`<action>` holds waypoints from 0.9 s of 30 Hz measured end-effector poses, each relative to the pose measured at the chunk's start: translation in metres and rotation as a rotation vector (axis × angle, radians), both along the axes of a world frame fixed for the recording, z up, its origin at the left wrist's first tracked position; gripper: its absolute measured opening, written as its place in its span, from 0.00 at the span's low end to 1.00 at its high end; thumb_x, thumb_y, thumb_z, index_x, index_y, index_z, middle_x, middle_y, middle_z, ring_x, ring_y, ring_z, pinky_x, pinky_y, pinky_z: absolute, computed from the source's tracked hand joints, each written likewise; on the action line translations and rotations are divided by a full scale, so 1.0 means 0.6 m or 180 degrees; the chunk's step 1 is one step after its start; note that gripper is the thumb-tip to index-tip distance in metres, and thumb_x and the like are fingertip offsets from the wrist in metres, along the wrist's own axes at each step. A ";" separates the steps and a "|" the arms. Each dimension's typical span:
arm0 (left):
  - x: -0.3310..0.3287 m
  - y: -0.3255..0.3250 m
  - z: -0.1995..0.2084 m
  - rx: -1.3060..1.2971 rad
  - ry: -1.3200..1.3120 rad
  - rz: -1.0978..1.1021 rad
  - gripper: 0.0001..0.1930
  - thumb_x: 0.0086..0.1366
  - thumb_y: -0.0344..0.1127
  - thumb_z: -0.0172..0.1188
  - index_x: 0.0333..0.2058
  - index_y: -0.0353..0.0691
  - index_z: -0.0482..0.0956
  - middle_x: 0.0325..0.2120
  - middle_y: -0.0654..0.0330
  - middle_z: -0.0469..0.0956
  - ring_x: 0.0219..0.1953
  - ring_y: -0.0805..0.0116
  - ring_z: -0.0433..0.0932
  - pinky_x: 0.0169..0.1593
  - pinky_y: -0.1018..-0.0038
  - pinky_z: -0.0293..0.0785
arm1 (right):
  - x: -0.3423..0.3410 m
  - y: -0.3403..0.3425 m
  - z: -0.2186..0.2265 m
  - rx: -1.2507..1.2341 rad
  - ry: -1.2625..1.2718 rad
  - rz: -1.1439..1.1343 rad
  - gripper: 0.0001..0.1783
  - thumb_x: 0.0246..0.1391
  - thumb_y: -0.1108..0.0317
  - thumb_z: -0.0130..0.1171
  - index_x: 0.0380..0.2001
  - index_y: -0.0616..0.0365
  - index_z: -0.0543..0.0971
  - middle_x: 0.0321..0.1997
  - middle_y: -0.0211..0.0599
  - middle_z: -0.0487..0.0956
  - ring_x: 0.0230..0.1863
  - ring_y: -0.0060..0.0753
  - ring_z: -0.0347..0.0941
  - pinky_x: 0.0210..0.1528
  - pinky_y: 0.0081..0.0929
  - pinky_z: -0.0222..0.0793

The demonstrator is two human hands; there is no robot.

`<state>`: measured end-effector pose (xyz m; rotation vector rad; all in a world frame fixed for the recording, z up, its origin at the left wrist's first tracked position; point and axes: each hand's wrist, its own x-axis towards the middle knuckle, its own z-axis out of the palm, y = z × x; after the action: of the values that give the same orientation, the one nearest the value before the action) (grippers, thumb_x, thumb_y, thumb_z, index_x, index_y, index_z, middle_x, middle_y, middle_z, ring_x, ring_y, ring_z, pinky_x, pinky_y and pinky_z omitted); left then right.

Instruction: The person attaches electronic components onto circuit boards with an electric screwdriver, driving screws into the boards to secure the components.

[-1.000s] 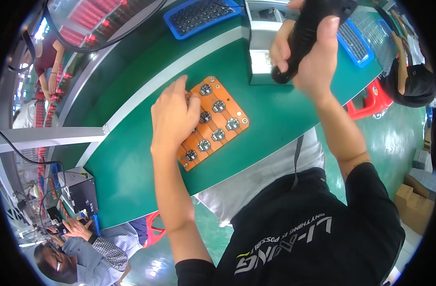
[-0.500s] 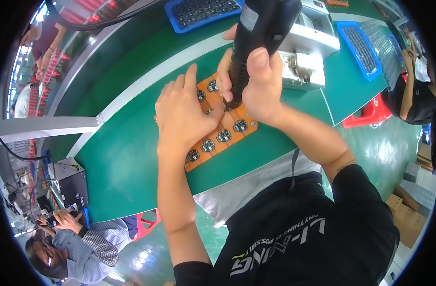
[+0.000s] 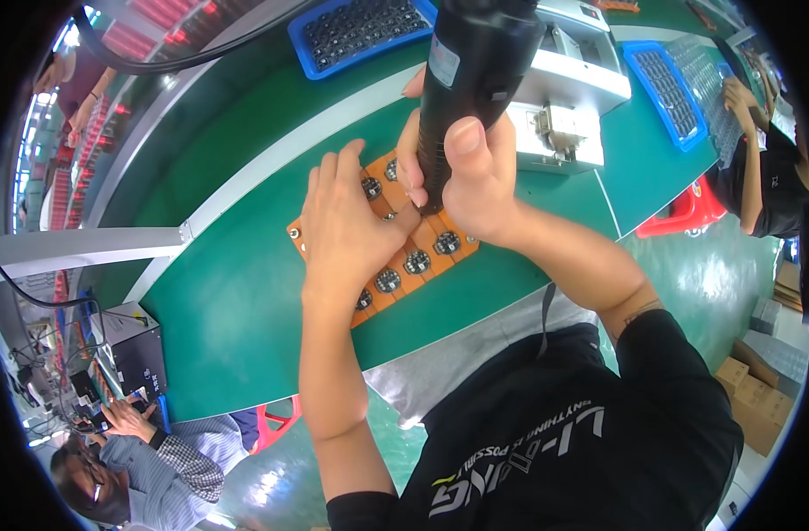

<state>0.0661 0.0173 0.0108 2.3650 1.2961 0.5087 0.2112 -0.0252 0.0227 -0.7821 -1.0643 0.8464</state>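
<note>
On the green bench top [image 3: 236,310], head view, the only feed I have: the orange rectangular plate with rounded corners [image 3: 404,279] sits near the bench's front edge. Using it as my landmark.

Left hand [image 3: 347,221] lies over the plate's left part, thumb splayed wide from the fingers, not closed round anything I can see; palm side hidden from me. My read: it steadies the plate, thumb near the work point as a guide.

Right hand [image 3: 475,181] is wrapped firmly round the black cylindrical handheld power tool [image 3: 475,62], over the plate's right half. Body stands steep, tip down by the left thumb; probably held so to press straight down. Can't confirm tip contact, fingers block it.

Plate look: bright orange, straight grooves across, pale metal studs at corners. Round dark circuit boards with silvery spots [image 3: 417,261] sit in rows; four show along the near side, others partly covered by hands.

Beyond the plate: blue plastic tray of small dark parts [image 3: 302,53]. Beyond and right of it: white boxy metal machine [image 3: 586,84], well clear of the left hand.
</note>
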 end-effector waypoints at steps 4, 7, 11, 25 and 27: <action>-0.001 0.002 -0.004 -0.0078 -0.0014 -0.0029 0.38 0.44 0.41 0.75 0.54 0.30 0.74 0.42 0.50 0.75 0.47 0.51 0.74 0.50 0.60 0.75 | -0.002 -0.003 0.004 0.0007 0.0022 -0.0003 0.45 0.61 0.28 0.50 0.53 0.65 0.63 0.19 0.37 0.73 0.17 0.23 0.68 0.22 0.22 0.64; -0.002 0.003 -0.005 -0.0075 0.0021 -0.0038 0.38 0.44 0.41 0.76 0.54 0.30 0.74 0.42 0.50 0.75 0.47 0.51 0.74 0.50 0.59 0.74 | 0.000 -0.002 0.004 0.0036 0.0005 0.0031 0.45 0.61 0.28 0.51 0.53 0.65 0.63 0.19 0.37 0.73 0.17 0.23 0.67 0.22 0.21 0.64; -0.004 0.002 -0.005 0.0016 -0.0073 -0.0073 0.38 0.44 0.40 0.76 0.54 0.30 0.74 0.42 0.51 0.76 0.47 0.51 0.74 0.50 0.59 0.74 | -0.003 0.000 -0.001 0.0133 0.0067 0.0172 0.43 0.61 0.31 0.54 0.54 0.65 0.64 0.21 0.37 0.74 0.18 0.22 0.68 0.22 0.21 0.64; -0.004 0.017 -0.037 -0.0182 -0.0275 -0.0205 0.22 0.46 0.34 0.72 0.41 0.39 0.76 0.33 0.54 0.73 0.38 0.49 0.72 0.45 0.57 0.70 | -0.017 0.005 -0.012 0.0075 0.0525 0.0592 0.23 0.55 0.64 0.72 0.48 0.64 0.75 0.32 0.32 0.80 0.33 0.22 0.75 0.39 0.23 0.72; -0.004 0.016 -0.036 -0.0183 -0.0240 -0.0224 0.22 0.46 0.34 0.72 0.41 0.39 0.76 0.33 0.54 0.73 0.38 0.49 0.72 0.45 0.57 0.70 | -0.017 0.006 -0.012 0.0075 0.0562 0.0599 0.23 0.55 0.63 0.72 0.48 0.64 0.76 0.32 0.32 0.80 0.33 0.22 0.74 0.39 0.23 0.71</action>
<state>0.0639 0.0267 -0.0107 2.3124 1.1746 0.5270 0.2009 -0.0216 0.0158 -0.5816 -0.9984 1.0411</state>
